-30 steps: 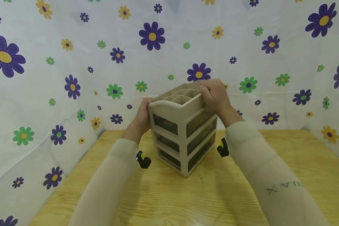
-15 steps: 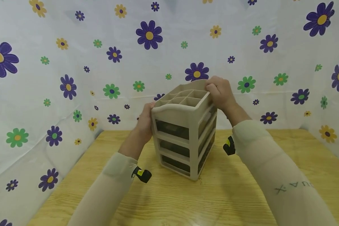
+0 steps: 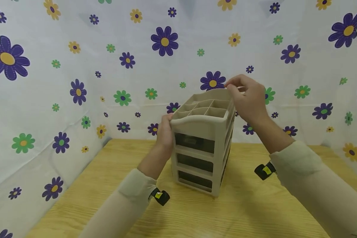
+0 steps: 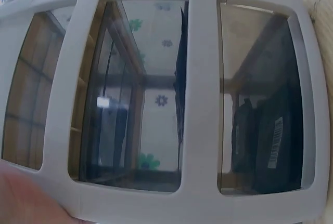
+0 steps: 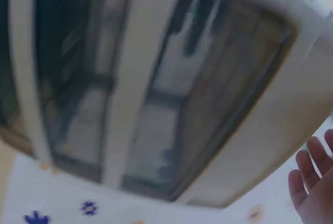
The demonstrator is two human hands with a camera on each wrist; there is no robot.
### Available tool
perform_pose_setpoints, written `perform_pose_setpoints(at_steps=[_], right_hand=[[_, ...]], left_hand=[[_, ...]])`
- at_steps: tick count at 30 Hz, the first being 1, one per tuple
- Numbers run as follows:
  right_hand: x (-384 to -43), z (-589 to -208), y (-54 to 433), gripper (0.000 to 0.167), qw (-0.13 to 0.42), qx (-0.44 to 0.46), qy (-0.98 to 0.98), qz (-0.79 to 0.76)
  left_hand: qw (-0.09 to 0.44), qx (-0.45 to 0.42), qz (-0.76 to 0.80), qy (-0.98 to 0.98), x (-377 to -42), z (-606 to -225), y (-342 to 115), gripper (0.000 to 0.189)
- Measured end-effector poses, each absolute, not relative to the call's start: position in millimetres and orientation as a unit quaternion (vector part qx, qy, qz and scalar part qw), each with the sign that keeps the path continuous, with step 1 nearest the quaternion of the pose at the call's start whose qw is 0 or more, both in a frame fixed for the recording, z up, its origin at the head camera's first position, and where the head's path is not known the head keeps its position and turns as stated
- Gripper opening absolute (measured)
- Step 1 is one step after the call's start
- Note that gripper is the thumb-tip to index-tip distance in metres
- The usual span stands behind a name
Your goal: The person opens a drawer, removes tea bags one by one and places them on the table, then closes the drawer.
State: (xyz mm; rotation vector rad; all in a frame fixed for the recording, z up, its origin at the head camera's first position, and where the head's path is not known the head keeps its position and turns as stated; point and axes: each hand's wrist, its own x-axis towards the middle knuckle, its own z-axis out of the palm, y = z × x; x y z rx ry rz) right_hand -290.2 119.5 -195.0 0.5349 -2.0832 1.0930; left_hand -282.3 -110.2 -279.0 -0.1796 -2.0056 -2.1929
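A beige plastic drawer organizer (image 3: 193, 125) stands on the table, one corner toward me. Its top is split into several small compartments, and dark see-through panels fill its sides. My left hand (image 3: 165, 134) grips the upper left edge; in the left wrist view only a blurred part of that hand (image 4: 28, 200) shows, beside the frame. Around the far right top corner is my right hand (image 3: 250, 99), thumb and fingertips close to the rim. The right wrist view shows its fingers (image 5: 307, 169) loosely extended and spread, just off the organizer's side.
Through a lower panel, dark packs (image 4: 273, 135) with white barcode labels show. The wooden table (image 3: 131, 155) runs back to a white flower-print curtain (image 3: 107, 79) behind and at both sides. Small black cameras (image 3: 160, 195) sit on the wrists.
The organizer has turned, its near corner swinging right and its left-hand face showing wider. My left hand has moved right with it. My right hand has loosened from the top edge and shifted right.
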Motion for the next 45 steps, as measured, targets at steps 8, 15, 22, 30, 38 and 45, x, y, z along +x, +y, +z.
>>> perform_pose_setpoints(at_steps=[8, 15, 22, 30, 38, 45], right_hand=[[-238, -195, 84, 0.038, 0.426, 0.251, -0.865, 0.090], [-253, -231, 90, 0.050, 0.455, 0.224, -0.861, -0.031], [-268, -234, 109, 0.045, 0.491, 0.291, -0.821, 0.019], [-282, -230, 136, 0.044, 0.498, 0.333, -0.799, 0.052], [-289, -228, 153, 0.037, 0.474, 0.362, -0.796, 0.102], [-297, -227, 172, 0.025, 0.438, 0.400, -0.783, 0.188]], left_hand=[[0.119, -0.040, -0.744, -0.657, -278, -276, -72, 0.045], [0.116, -0.076, -0.730, -0.670, -269, -280, -55, 0.042], [0.068, -0.085, -0.705, -0.701, -256, -275, -58, 0.059], [0.114, -0.120, -0.548, -0.820, -279, -250, -76, 0.090], [0.021, -0.157, -0.451, -0.878, -319, -227, -102, 0.085], [-0.020, -0.122, -0.535, -0.836, -345, -230, -118, 0.051]])
